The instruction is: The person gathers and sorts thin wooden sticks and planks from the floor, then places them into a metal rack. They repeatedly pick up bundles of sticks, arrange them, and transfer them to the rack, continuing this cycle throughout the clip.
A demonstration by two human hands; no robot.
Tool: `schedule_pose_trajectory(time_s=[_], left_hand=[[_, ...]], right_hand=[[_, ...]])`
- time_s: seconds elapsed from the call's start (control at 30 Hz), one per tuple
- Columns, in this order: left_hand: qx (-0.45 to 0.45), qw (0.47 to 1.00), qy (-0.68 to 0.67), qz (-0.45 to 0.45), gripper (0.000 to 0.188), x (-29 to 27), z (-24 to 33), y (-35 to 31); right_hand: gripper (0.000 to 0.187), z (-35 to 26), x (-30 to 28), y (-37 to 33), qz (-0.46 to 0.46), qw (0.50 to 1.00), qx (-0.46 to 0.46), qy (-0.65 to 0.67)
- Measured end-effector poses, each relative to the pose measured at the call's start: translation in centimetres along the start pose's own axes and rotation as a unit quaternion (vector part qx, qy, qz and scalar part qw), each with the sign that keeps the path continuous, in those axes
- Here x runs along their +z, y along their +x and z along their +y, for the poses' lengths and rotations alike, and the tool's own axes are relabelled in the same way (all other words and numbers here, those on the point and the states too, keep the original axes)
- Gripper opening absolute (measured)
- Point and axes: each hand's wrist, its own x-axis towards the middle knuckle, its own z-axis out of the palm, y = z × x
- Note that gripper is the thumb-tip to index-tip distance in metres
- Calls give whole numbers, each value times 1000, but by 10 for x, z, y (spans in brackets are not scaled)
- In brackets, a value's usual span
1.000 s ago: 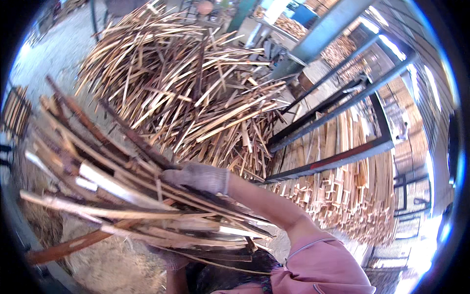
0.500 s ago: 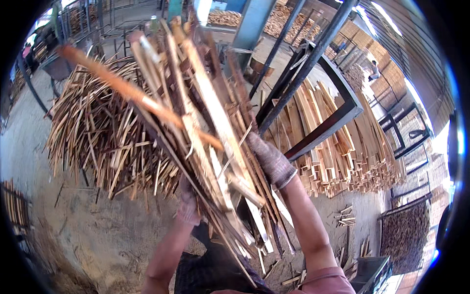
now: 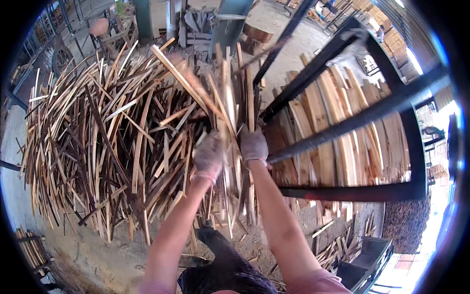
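Observation:
A bundle of long, rough wooden strips [image 3: 229, 98] stands between my two gloved hands, its far ends reaching onto the right side of a big loose pile of strips [image 3: 142, 112]. My left hand [image 3: 208, 153], slightly blurred, is closed against the bundle's left side. On its right side my right hand [image 3: 254, 145] is closed around strips, close beside a dark metal frame [image 3: 347, 192]. The fingers of both hands are partly hidden by the gloves and wood. One reddish-brown strip [image 3: 198, 88] slants across the top, blurred.
Stacked flat boards [image 3: 333, 117] lie behind the frame, whose bar [image 3: 362, 115] slopes past my right arm. A green post [image 3: 230, 29] rises beyond the pile. Scraps [image 3: 342, 247] and a metal cart [image 3: 364, 264] are at lower right. A person [image 3: 380, 33] is far off.
My hands have swung the bundle forward and lowered it to the right end of the pile. The view has tilted, bringing the pile and metal frame closer.

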Motion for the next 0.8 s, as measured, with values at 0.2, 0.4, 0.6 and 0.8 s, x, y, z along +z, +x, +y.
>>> schedule_pose_trajectory(time_s=[0.2,0.4,0.6,0.8], left_hand=[[-42,965,-94,-242,80,-2,-28,-27],[-54,960,-105,-254,82,-8,-16,-45],[-3,988,9,-152,78,37,-28,-45],[-10,970,23,-241,86,17,-43,-44]], right_hand=[[70,-31,52,23,-89,889,236,382],[69,-33,46,-13,-48,867,279,410],[53,-38,112,17,19,952,209,223],[88,-41,86,11,-19,860,239,451]])
